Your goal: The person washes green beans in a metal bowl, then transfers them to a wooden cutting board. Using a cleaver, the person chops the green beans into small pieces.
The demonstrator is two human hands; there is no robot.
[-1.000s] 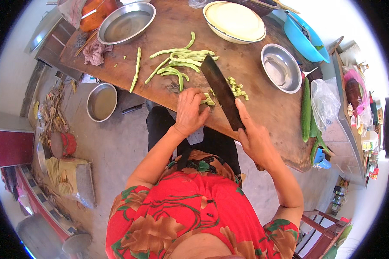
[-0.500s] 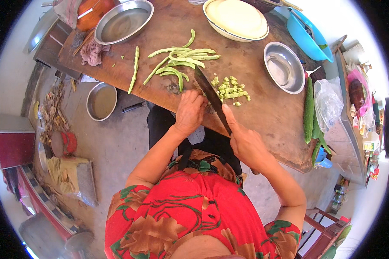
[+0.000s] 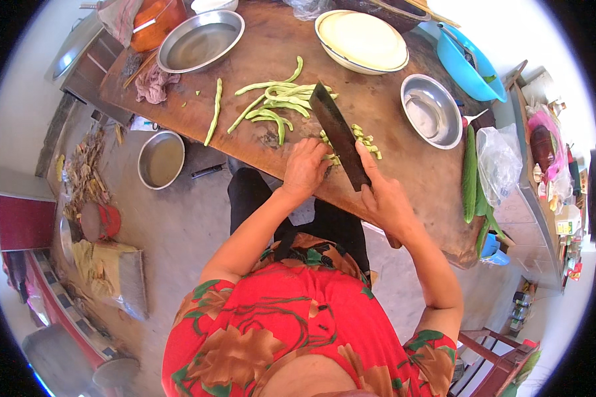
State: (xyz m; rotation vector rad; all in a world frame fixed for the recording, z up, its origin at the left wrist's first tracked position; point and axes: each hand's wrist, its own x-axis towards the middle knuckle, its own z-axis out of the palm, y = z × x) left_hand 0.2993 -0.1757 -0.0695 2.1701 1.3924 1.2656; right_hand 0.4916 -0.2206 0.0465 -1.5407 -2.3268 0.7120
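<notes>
Gripping a cleaver (image 3: 342,137) in the closed right hand (image 3: 387,204), with forefinger extended along it, seemingly for control; apparently steadying cut green beans (image 3: 335,160) beside the curled left hand (image 3: 303,171), with whole green beans (image 3: 291,105) just beyond.

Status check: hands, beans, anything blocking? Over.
Right hand gripping cleaver. Left hand at cut green bean pieces, cleaver partly blocking view. Whole green beans beyond left hand.

Home kitchen, prob. — beans (image 3: 289,101), cleaver (image 3: 341,132) & steel bowl (image 3: 432,111) at wooden tbl (image 3: 417,192).
</notes>
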